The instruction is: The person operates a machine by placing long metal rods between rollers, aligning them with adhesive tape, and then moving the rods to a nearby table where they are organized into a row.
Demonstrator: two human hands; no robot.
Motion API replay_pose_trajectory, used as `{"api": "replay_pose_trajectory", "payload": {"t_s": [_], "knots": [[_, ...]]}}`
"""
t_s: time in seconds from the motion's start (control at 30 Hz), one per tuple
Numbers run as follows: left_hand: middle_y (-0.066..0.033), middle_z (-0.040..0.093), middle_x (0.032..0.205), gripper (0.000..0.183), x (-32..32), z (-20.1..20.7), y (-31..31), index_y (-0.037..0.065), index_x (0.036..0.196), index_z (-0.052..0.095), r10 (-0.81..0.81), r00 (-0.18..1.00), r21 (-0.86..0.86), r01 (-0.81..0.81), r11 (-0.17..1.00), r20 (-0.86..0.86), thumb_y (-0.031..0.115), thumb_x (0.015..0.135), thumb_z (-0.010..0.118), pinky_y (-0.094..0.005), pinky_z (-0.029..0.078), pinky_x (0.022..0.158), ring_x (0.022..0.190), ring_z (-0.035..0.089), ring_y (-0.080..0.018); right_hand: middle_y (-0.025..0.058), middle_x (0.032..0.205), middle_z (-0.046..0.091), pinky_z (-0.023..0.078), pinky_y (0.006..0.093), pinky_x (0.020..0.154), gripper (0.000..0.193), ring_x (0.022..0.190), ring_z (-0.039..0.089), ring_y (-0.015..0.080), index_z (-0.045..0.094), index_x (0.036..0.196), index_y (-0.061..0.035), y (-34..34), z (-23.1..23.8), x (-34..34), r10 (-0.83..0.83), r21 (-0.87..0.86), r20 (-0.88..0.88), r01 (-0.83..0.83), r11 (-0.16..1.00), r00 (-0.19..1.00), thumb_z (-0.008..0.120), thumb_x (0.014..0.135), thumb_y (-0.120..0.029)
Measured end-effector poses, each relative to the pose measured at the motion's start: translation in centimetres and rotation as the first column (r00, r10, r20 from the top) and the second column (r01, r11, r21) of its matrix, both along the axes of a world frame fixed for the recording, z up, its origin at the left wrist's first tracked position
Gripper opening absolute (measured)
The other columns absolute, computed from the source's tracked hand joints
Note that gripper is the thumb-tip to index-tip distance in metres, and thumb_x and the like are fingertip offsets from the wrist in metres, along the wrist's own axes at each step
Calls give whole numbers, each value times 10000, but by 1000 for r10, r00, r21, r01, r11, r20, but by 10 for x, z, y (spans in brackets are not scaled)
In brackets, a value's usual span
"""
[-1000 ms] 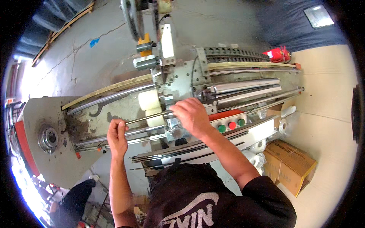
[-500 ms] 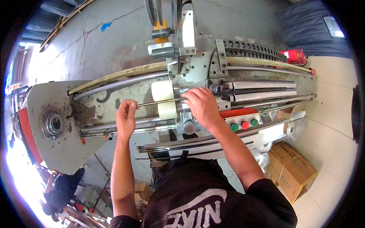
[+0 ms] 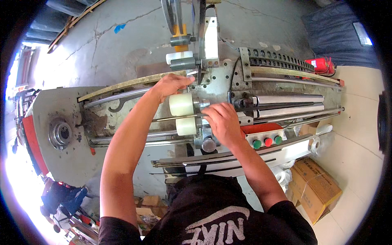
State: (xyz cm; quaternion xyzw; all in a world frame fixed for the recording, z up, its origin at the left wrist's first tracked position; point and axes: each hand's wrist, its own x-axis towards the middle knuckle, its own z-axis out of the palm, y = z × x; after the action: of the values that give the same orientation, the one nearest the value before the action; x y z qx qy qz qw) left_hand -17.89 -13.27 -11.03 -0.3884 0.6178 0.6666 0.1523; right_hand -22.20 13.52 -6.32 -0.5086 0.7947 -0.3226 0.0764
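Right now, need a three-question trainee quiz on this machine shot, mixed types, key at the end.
1. Multiple choice: which hand has its fingers at the thin rod?
A) left hand
B) right hand
C) neither

2. True or false: of the three buttons on the red-topped control box, the middle button is green.

3. Count: how many off-white rollers sit next to the rod?

Key: 1. B. 2. False, it is red, with a green one on each side. 3. Two.
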Motion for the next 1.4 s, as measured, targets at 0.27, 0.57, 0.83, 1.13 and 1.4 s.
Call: {"api": "replay_pose_trajectory", "payload": {"t_s": [0.27, 0.57, 0.83, 1.13, 1.4], "knots": [[-44, 758, 1009, 205, 23, -31, -23, 26, 1062, 784, -240, 971, -125, 239, 963, 6, 199, 952, 780, -290, 541, 820, 929, 651, -100, 54, 1031, 693, 505, 426, 891, 238, 982, 636, 285, 727, 1058, -90, 11, 5, 9, 25, -91, 16, -24, 996, 1000, 792, 829, -82], [-92, 770, 1105, 183, 132, -52, -5, 27, 1141, 721, -178, 982, 198, 186, 962, -57, 80, 968, 743, -311, 611, 891, 988, 736, -176, 30, 1035, 709, 524, 398, 899, 281, 982, 656, 245, 748, 1052, -102, 25, 11, 20, 54, -81, 13, -52, 995, 998, 825, 784, -73], [-104, 766, 1079, 243, 148, -40, 26, 30, 1170, 726, -151, 988, 397, 155, 904, -41, 163, 972, 773, -301, 611, 851, 966, 729, -174, 13, 1014, 707, 538, 376, 880, 285, 962, 662, 232, 751, 1044, -110, 28, 17, 21, 74, -45, -16, -75, 996, 997, 836, 774, -76], [-90, 750, 918, 252, 122, 44, 13, -6, 1040, 741, -213, 976, 292, 193, 937, 40, 174, 902, 850, -279, 623, 762, 821, 723, -156, 24, 1016, 707, 545, 394, 881, 265, 974, 664, 238, 755, 1036, -94, 33, 13, 25, 62, -43, 13, -61, 997, 998, 831, 784, -70], [-72, 731, 860, 268, 99, 89, 29, -19, 1025, 722, -104, 983, 169, 78, 983, 152, 204, 921, 828, -261, 562, 676, 721, 673, -135, 56, 1034, 692, 508, 419, 885, 230, 981, 636, 279, 732, 1052, -80, 23, 4, 18, 49, -83, 81, -42, 996, 996, 794, 831, -72]]}}
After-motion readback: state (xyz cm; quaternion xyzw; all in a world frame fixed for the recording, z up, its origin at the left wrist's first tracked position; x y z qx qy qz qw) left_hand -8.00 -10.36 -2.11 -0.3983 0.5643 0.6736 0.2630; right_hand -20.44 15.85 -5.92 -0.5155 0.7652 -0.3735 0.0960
